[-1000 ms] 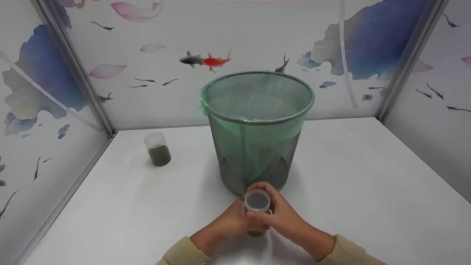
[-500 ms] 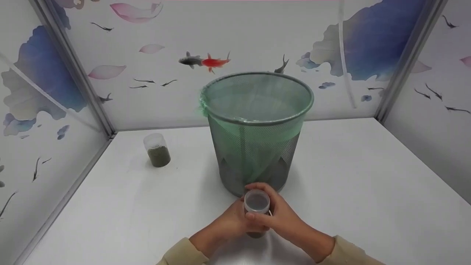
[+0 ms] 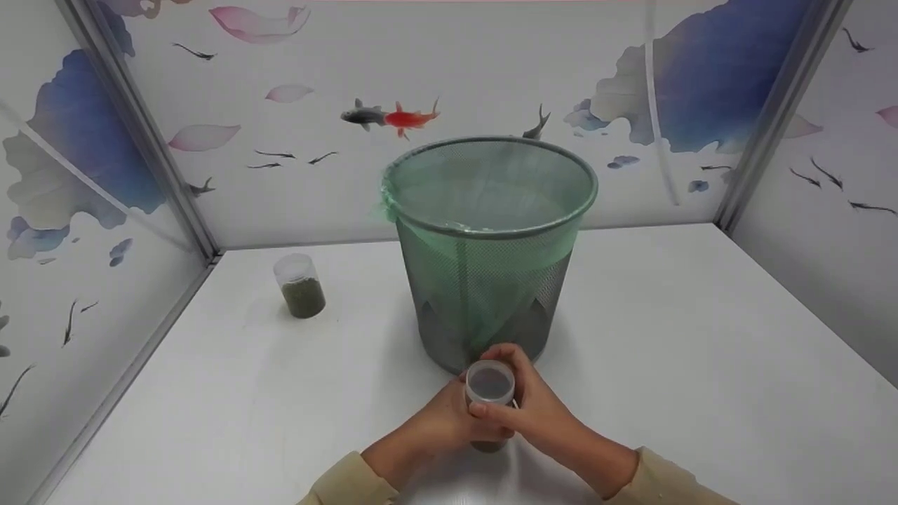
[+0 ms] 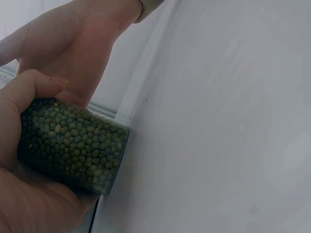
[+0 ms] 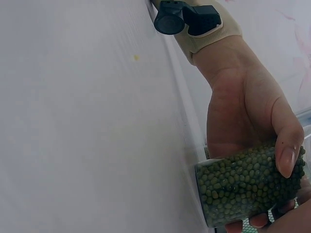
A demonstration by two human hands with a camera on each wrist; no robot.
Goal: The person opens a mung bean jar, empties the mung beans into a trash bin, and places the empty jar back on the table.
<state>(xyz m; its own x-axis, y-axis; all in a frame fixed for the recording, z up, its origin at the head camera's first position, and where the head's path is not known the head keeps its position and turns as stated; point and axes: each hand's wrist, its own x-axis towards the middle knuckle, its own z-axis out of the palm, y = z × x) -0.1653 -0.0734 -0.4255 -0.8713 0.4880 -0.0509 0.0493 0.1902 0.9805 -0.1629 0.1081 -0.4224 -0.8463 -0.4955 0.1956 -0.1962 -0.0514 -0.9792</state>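
Observation:
A clear plastic jar (image 3: 490,384) of green mung beans is held upright between both hands in the head view, in front of the mesh bin. My left hand (image 3: 445,419) wraps round its body; in the right wrist view that thumb lies along the bean-filled side. Around the jar's clear top curls my right hand (image 3: 537,400), its thumb across the near side of the round rim. Beans (image 4: 73,145) fill the lower part in the left wrist view, and the jar's flat base faces the white table. The right fingertips are partly hidden behind the jar.
A wire-mesh bin (image 3: 491,294) lined with a green bag stands just beyond the hands. To its left, a second clear jar (image 3: 302,294) is partly filled with green beans. Printed panels (image 3: 280,196) close off the back and sides of the white table (image 3: 673,337).
The right hand's fingers have shifted slightly right around the jar's top. The left hand and the jar stay almost where they were.

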